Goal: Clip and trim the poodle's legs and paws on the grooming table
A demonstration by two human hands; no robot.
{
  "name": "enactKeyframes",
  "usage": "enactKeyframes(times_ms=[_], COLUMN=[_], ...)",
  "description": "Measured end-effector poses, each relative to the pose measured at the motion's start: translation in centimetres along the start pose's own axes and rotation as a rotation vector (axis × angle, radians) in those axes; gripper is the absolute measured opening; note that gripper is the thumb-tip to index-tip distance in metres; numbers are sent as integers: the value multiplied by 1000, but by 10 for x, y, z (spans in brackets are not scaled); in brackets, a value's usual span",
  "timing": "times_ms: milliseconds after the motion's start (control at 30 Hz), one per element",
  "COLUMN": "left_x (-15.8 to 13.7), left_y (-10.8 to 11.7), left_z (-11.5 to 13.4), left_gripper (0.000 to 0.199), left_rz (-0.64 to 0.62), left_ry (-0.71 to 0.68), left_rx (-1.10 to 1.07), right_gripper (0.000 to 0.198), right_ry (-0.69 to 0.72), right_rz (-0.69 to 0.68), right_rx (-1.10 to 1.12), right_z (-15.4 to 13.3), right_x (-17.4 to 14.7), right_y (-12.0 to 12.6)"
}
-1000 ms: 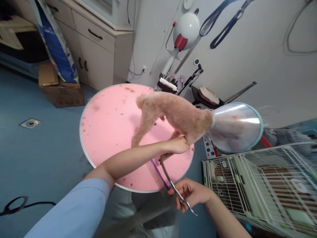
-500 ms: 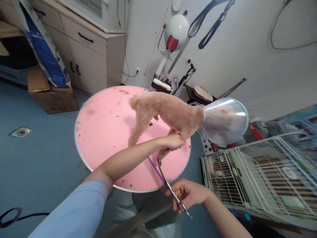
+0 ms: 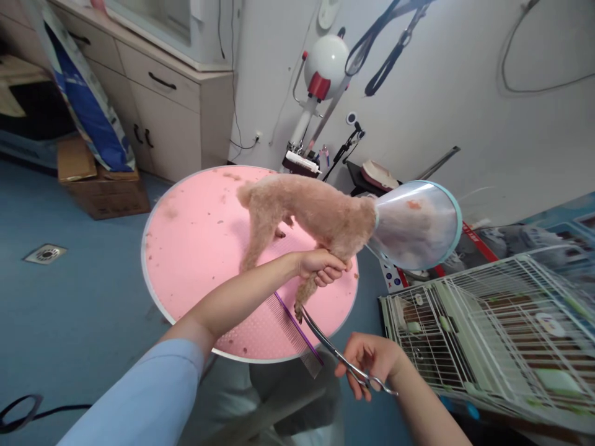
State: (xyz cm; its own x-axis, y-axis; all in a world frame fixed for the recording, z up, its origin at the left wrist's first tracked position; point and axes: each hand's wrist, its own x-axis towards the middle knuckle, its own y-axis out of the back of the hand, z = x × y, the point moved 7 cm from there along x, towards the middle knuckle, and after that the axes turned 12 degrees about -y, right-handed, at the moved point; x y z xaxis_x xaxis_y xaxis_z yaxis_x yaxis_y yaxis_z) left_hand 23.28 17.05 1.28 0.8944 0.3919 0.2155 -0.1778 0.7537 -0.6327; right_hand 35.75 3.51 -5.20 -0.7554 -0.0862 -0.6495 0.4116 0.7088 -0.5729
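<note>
A dog with short tan fur [image 3: 311, 207] stands on a round pink grooming table [image 3: 190, 248]. Around its neck is a clear cone collar [image 3: 413, 223] with a pale green rim. My left hand [image 3: 323, 266] is closed around the upper part of one front leg, and the paw [image 3: 300, 306] hangs below it. In my right hand [image 3: 369, 362] is a pair of curved scissors [image 3: 332, 348], fingers at the handle rings, the tips beside the paw. A purple-backed comb [image 3: 295, 325] lies at the table's near edge, partly overhanging it.
Fur clippings dot the tabletop. To the right stands a white wire cage [image 3: 488, 334]. Behind the table are a stand with a white round head [image 3: 325, 65] and a small tool holder [image 3: 302, 162]. Cardboard boxes [image 3: 102, 186] sit on the floor at left, beside cabinets [image 3: 162, 118].
My right hand and the scissors have moved right, the tips now on the paw's right side. My left hand has turned slightly, showing more of its fingers around the leg.
</note>
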Motion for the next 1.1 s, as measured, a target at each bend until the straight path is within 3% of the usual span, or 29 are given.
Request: enactKeyframes(times_ms=[500,633,800,967,1100], left_x=[-1,1,6,9,11], left_y=[-5,-1,3,9,13], left_z=[3,4,2,-1,-1], left_gripper=[10,14,18,18,24], left_rz=[8,101,177,264,343], left_ry=[25,-7,-53,-73,-91], left_rx=[30,111,161,198,224], right_gripper=[67,71,65,66,64], right_ry=[-102,-5,-54,16,-3], right_rz=[31,70,150,252,320], right_rx=[-67,-49,-90,-103,-133], right_z=[-7,-10,-5,-7,7], right_x=[8,9,16,17,29], right_y=[12,11,11,9,-5])
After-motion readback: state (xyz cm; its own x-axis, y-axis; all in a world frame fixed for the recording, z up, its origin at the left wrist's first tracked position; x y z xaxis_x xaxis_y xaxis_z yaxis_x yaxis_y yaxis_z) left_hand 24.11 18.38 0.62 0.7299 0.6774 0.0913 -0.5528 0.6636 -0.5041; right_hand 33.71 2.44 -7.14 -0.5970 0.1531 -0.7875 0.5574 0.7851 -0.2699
